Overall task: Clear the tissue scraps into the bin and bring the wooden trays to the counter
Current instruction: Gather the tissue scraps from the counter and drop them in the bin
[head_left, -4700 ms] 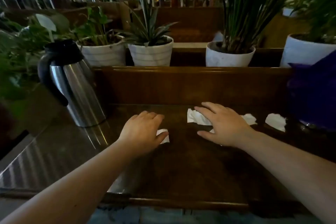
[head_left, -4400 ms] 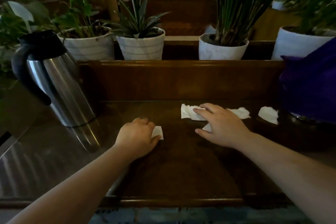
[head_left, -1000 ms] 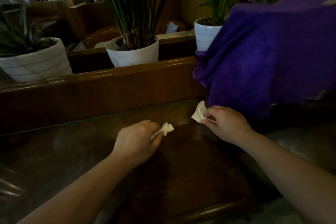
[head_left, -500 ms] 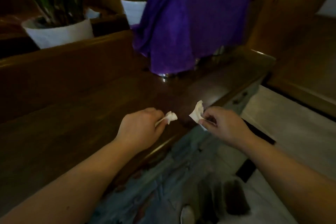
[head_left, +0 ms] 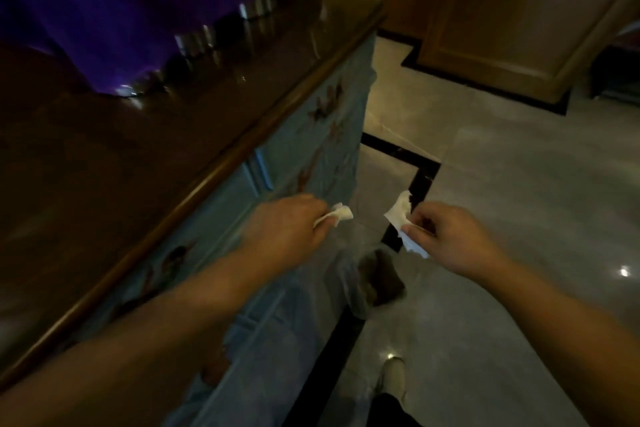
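dim, glossy floor tiles (head_left: 519,184) now fill the right of the frame, where half a second ago the dark wooden counter (head_left: 104,156) still lay under both hands. that counter has slid to the left, its blue painted front (head_left: 311,149) running down toward the near edge, and a purple cloth (head_left: 121,3) drapes something at its far left. the person has turned away from the surface and faces the floor.

the left hand (head_left: 287,232) is closed, fingers pinching a small crumpled tissue scrap (head_left: 337,213) that pokes out to the right. the right hand (head_left: 450,239) is likewise closed, fingers gripping a larger tissue scrap (head_left: 401,218) that hangs partly below the thumb. both scraps are held in the air over the floor, well clear of the counter.

a blurred, clear-lined container (head_left: 374,281) stands on the floor just below and between the hands, close against the counter's front; it is probably the bin, though the blur leaves that unsure. if so, the scraps are near their drop. no wooden trays are in view, so that half of the task looks untouched.
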Motion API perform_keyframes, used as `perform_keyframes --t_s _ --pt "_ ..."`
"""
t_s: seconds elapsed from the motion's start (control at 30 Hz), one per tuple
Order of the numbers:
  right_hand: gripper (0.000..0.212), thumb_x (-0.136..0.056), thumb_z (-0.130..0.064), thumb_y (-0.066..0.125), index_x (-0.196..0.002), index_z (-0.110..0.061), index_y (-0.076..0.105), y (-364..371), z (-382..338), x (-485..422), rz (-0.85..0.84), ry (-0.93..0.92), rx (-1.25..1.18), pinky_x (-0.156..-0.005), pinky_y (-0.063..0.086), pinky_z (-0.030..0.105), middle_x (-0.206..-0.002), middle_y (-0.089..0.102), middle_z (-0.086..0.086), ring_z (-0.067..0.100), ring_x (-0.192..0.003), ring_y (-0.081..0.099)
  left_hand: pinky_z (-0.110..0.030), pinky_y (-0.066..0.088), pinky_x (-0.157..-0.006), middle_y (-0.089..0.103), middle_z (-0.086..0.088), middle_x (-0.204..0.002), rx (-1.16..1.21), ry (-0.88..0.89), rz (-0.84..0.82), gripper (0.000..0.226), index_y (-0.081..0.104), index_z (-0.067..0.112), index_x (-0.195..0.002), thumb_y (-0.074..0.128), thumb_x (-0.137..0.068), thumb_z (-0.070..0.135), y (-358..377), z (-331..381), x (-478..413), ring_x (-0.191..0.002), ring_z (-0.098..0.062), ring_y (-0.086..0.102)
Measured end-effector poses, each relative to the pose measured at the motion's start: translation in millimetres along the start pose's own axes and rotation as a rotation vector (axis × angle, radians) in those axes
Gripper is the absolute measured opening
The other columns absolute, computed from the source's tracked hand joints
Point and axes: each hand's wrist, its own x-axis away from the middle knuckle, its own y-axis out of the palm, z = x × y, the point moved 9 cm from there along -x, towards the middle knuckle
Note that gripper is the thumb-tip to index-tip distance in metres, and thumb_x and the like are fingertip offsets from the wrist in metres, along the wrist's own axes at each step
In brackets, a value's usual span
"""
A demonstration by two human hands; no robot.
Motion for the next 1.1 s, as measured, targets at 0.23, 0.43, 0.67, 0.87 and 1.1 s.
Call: perform_keyframes --t_s 0.23,0.43,0.67,0.87,1.1 --pt "0.007 -0.088 -0.028 0.065 -0.088 -0.022 0.062 24.2 138.0 2.1 -0.11 0.14 -0.07 -0.063 0.046 0.03 -0.078 0.06 -0.004 0.011 -0.071 0.057 -0.031 0.031 -0.056 0.065 -0.007 -0.091 0.01 0.026 -0.098 0.034 0.06 0.018 -0.088 0.04 -0.092 0.045 103.4 37.4 -64.2 -0.081 -0.029 0.062" --pt "0.015 -0.089 -0.03 0.064 -0.094 -0.016 0.065 72.1 216.5 -7.0 -0.158 0.26 -0.086 -0.065 0.045 0.03 -0.084 0.064 0.002 0.015 -0.073 0.057 -0.04 0.044 -0.058 0.061 -0.016 -0.078 0.166 -0.007 -0.199 0.03 0.061 0.01 -0.077 0.051 -0.091 0.035 187.6 39.8 -100.1 -0.072 -0.037 0.059" --pt "0.02 -0.091 -0.031 0.061 -0.09 -0.011 0.062 218.8 301.4 -9.4 -0.236 0.465 -0.184 -0.068 0.041 0.029 -0.082 0.061 0.002 0.02 -0.078 0.059 -0.032 0.033 -0.054 0.062 -0.01 -0.077 0.208 -0.069 -0.286 0.025 0.053 0.02 -0.07 0.051 -0.088 0.037 336.9 6.0 -92.5 -0.069 -0.033 0.059" --pt "0.019 -0.09 -0.03 0.06 -0.09 -0.012 0.061 337.5 374.4 -20.8 -0.212 0.622 -0.26 -0.067 0.043 0.032 -0.084 0.065 0.008 0.024 -0.077 0.061 -0.03 0.017 -0.05 0.055 -0.006 -0.064 0.314 -0.166 -0.327 0.024 0.054 0.019 -0.067 0.059 -0.088 0.031 462.2 -26.6 -69.0 -0.056 -0.027 0.051" --pt "0.014 -0.089 -0.028 0.061 -0.096 -0.016 0.061 441.5 441.5 -45.3 -0.154 0.654 -0.368 -0.07 0.043 0.03 -0.086 0.065 0.002 0.019 -0.079 0.061 -0.033 0.042 -0.05 0.056 0.001 -0.065 0.372 -0.3 -0.342 0.03 0.056 0.02 -0.071 0.051 -0.088 0.044 582.4 -66.8 -47.3 -0.057 -0.022 0.054"
